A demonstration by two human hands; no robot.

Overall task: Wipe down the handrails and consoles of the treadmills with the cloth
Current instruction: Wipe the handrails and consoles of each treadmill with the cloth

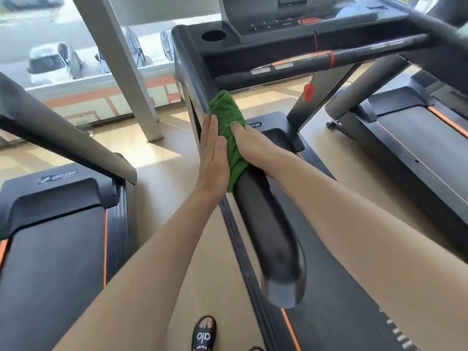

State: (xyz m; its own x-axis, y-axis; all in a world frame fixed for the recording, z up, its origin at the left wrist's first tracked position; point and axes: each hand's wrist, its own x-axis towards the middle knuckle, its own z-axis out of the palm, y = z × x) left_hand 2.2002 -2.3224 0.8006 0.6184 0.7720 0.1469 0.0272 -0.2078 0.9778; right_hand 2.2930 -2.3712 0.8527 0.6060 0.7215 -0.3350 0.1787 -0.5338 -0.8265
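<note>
A green cloth [229, 122] is draped over the left handrail [268, 229] of the middle treadmill. My right hand [249, 143] wraps round the cloth and the rail from the right. My left hand [214, 153] lies flat with straight fingers against the outer side of the rail, touching the cloth's left edge. The rail runs up to the black console [291, 24] with its cup holder [213, 35] and a crossbar [354, 53] below it. A red safety clip [308, 91] hangs on a cord from the console.
Another treadmill [58, 198] with a grey handrail [63, 133] stands at the left, a third [415, 122] at the right. A white slanted pillar [126, 72] rises ahead before a window. My sandalled foot [203, 333] stands on the wooden floor between the machines.
</note>
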